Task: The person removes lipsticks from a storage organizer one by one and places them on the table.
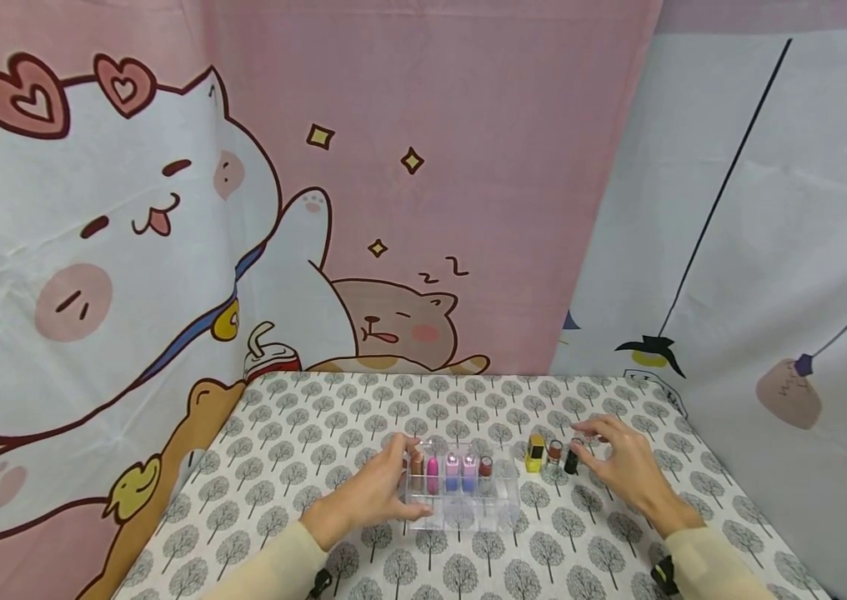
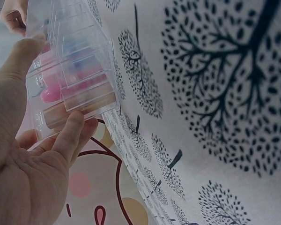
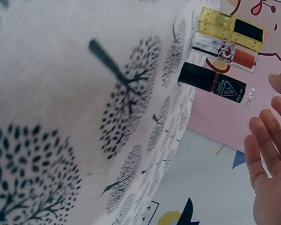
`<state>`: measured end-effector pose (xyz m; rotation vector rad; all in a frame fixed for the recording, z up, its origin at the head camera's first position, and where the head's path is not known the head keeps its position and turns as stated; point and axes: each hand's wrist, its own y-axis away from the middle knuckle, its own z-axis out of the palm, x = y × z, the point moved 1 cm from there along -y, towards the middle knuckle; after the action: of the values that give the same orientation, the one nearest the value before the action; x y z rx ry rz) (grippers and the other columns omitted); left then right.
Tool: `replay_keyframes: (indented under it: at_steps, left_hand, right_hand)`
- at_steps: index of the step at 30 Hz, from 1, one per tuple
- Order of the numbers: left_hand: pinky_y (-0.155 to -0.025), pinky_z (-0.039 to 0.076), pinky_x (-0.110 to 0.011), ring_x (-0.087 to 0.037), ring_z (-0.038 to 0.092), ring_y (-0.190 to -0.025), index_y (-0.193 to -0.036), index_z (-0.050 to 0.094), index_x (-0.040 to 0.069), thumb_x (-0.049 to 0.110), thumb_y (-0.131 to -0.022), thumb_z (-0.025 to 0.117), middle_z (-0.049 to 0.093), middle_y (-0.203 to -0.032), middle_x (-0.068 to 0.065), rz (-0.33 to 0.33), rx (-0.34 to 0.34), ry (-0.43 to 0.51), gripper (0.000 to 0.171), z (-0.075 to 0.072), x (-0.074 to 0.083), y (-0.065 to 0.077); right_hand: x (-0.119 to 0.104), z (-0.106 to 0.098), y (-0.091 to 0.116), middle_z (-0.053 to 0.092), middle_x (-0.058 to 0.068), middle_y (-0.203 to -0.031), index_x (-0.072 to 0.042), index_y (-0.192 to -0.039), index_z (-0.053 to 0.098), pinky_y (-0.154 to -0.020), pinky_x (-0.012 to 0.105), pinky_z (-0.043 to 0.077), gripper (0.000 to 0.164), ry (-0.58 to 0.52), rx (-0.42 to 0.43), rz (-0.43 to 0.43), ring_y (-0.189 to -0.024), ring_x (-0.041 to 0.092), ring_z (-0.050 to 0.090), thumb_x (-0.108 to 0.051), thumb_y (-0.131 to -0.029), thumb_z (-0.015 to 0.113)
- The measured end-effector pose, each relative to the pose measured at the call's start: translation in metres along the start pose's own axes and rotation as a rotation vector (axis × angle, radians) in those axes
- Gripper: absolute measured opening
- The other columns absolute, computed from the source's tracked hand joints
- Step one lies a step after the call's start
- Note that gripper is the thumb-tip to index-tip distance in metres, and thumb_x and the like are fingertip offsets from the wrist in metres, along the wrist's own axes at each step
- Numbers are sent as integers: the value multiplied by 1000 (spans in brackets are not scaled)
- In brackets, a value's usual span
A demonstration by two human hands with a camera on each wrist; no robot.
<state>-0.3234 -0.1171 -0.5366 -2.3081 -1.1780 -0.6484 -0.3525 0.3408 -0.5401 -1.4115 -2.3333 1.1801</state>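
My left hand grips the left end of a clear plastic lipstick organizer, thumb at its front and fingers at the side. In its back row stand a brown tube, a bright pink lipstick, two pink-and-blue tubes and a dark red lipstick. The front compartments hold nothing. To the right, a black lipstick tube stands upright on the table. Just above it, my right hand has its fingers spread and loosely bent, apart from the tube in the right wrist view.
Left of the black tube stand a clear tube with a reddish-brown part and a yellow lipstick case. A tree-print cloth covers the table. Cartoon-print curtains hang behind and at both sides.
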Motion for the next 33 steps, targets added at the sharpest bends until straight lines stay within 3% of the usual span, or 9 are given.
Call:
replay_keyframes:
  at_steps: [4,7,11,14,18,24,30,33]
  left_hand:
    - [-87,64,-25,-21,68,-102,-150,45,9,41,-87,106,64,-153,-16,11,1,-1,93,0,1,-1]
    - [-90,65,-26,-19,67,-104,-150,45,8,42,-87,105,63,-157,-16,16,0,-4,94,1,1,-1]
    - [-90,66,-26,-20,69,-105,-156,43,9,42,-88,105,65,-148,-15,8,-6,1,98,2,0,1]
    - [-99,70,-31,-26,74,-116,-160,41,11,44,-88,104,66,-145,-12,-7,-6,8,101,2,-1,3]
    - [-111,71,-41,-35,76,-130,-160,40,12,45,-87,104,65,-152,-14,-15,-1,6,102,2,-2,3]
    - [-110,71,-42,-34,75,-129,-159,41,11,47,-86,104,65,-150,-15,-5,6,-7,103,2,-1,3]
    - [-109,72,-46,-39,76,-129,-151,43,13,44,-87,105,60,-165,-24,8,0,5,95,1,0,4]
    - [-112,71,-46,-40,76,-132,-151,43,14,45,-87,104,58,-168,-24,6,-4,13,94,0,1,3]
  right_hand:
    - [-7,-3,-2,84,11,-123,-9,-122,87,-81,47,75,38,-7,18,8,-94,30,81,-11,-87,102]
    - [-14,-5,-1,84,11,-124,-10,-122,87,-88,46,75,38,-21,26,24,-100,34,82,-11,-87,101]
    - [-23,-5,-1,84,11,-124,-9,-122,87,-101,15,64,40,-35,52,20,-104,35,82,-9,-85,102]
    - [-31,-6,-2,84,10,-122,-9,-122,87,-104,1,50,41,-39,77,-7,-103,34,82,-7,-84,102]
    - [-44,-8,-4,84,8,-122,-9,-124,86,-96,5,58,43,-46,92,-38,-100,31,82,-6,-84,101]
    - [-63,-10,-3,85,6,-123,-10,-126,86,-98,21,67,48,-42,96,-31,-105,29,82,-8,-82,103]
    - [-78,-7,-2,85,5,-121,-8,-124,86,-102,10,61,47,-80,107,-88,-100,24,82,-4,-80,103]
    - [-85,-7,-3,85,5,-120,-7,-124,86,-95,7,60,47,-113,105,-105,-94,17,80,-2,-80,102]
